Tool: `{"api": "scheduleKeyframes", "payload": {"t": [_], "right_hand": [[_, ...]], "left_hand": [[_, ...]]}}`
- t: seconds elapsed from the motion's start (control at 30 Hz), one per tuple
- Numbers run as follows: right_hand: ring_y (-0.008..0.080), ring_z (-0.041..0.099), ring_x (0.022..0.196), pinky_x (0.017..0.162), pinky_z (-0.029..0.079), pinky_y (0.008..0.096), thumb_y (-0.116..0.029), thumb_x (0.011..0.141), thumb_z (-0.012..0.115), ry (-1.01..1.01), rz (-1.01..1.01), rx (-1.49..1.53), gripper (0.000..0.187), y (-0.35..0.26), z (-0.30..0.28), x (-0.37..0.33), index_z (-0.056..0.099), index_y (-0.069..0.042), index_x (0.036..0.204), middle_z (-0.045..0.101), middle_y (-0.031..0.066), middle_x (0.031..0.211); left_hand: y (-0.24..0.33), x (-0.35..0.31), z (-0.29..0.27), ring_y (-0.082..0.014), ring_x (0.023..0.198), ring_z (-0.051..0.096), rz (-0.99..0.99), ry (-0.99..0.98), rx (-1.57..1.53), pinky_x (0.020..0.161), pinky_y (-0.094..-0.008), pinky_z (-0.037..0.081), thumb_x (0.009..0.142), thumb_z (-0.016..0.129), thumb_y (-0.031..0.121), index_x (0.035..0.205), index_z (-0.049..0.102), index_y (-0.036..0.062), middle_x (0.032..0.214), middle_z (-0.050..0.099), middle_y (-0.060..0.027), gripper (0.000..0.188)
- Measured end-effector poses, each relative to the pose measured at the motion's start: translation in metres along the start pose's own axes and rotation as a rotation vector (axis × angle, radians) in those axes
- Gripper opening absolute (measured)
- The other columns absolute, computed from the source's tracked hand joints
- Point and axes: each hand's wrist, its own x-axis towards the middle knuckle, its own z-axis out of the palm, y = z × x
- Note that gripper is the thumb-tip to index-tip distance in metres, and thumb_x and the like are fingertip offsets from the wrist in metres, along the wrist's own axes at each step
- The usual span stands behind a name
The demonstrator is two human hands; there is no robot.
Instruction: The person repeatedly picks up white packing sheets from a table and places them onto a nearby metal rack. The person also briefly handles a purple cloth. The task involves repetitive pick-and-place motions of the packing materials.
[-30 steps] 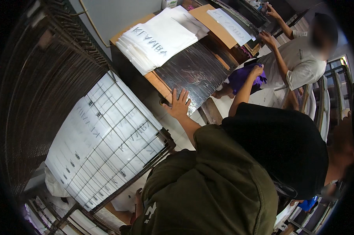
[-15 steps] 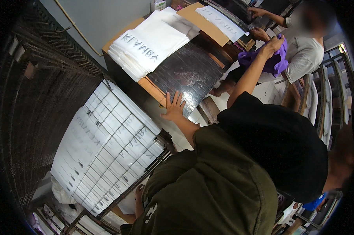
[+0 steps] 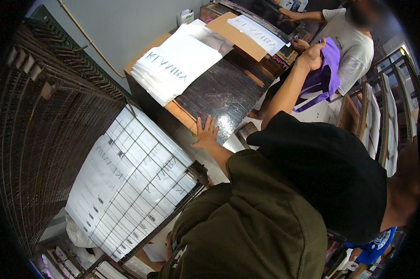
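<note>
My right hand [image 3: 206, 132] lies on the dark worktable's corner, fingers spread and holding nothing; my arm reaches it from an olive sleeve. At the lower left, beside my shirt, a bit of skin shows that seems to be my left hand [image 3: 169, 244]; its fingers are hidden. The black-topped table [image 3: 219, 88] bears a stack of white printed sheets [image 3: 177, 58] and a brown board [image 3: 235, 35] with a printed sheet on it. At upper right, the bare arm of a co-worker in black holds a purple cloth bag [image 3: 330, 69], straps hanging.
Left of me stands a tall wire drying rack [image 3: 56, 125] with white printed sheets [image 3: 131, 181] on its shelves. A co-worker in a white shirt [image 3: 354, 56] is beyond the table. The black-clad co-worker [image 3: 321, 172] is close at my right. Another rack [image 3: 377, 111] stands farther right.
The purple bag has opened out and hangs lower, its straps now visible. The white-shirted co-worker has shifted left. The view has moved slightly; my right hand stays on the table corner.
</note>
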Motion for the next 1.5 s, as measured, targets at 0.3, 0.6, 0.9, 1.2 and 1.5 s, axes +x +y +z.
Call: {"api": "scheduleKeyframes", "payload": {"t": [0.3,0.6,0.9,1.2,1.5], "right_hand": [[0.0481,-0.017,0.128,0.099,0.008,0.0632,-0.053,0.062,0.070,0.003,0.004,-0.016,0.122,0.002,0.003,0.003,-0.014,-0.011,0.139,-0.017,0.0293,0.140],[0.0487,-0.016,0.128,0.099,0.008,0.0633,-0.056,0.057,0.070,0.008,-0.017,-0.013,0.125,0.006,0.002,0.001,-0.011,-0.012,0.140,-0.016,0.0297,0.140],[0.0490,-0.017,0.128,0.099,0.008,0.0628,-0.056,0.057,0.071,-0.017,-0.015,-0.017,0.125,0.004,-0.003,-0.003,-0.011,-0.011,0.140,-0.017,0.0300,0.140],[0.0484,-0.019,0.128,0.099,0.006,0.0624,-0.055,0.056,0.072,-0.020,-0.024,-0.002,0.127,0.007,-0.002,-0.003,-0.012,-0.011,0.140,-0.019,0.0297,0.140],[0.0467,0.001,0.131,0.101,0.014,0.0579,-0.051,0.060,0.073,0.160,-0.082,0.256,0.121,0.015,-0.012,-0.004,-0.008,-0.011,0.140,-0.002,0.0295,0.142]], "left_hand": [[0.003,0.006,0.004,-0.0227,0.079,0.062,0.017,0.009,0.018,0.068,-0.0337,0.049,0.078,0.065,0.033,0.108,0.056,0.0042,0.087,0.064,-0.0146,0.042],[0.007,0.015,0.002,-0.0225,0.078,0.062,0.045,0.013,0.045,0.067,-0.0335,0.049,0.078,0.065,0.032,0.107,0.057,0.0044,0.086,0.064,-0.0141,0.040],[0.010,0.020,-0.001,-0.0223,0.077,0.062,0.074,0.021,0.066,0.067,-0.0333,0.049,0.078,0.065,0.030,0.105,0.058,0.0046,0.085,0.064,-0.0136,0.038],[0.013,0.024,-0.003,-0.0221,0.076,0.062,0.098,0.030,0.079,0.066,-0.0331,0.049,0.078,0.065,0.029,0.104,0.059,0.0049,0.084,0.064,-0.0131,0.036],[0.017,0.029,-0.008,-0.0219,0.075,0.062,0.125,0.041,0.101,0.065,-0.0329,0.049,0.078,0.065,0.028,0.103,0.059,0.0051,0.083,0.064,-0.0126,0.034]]}}
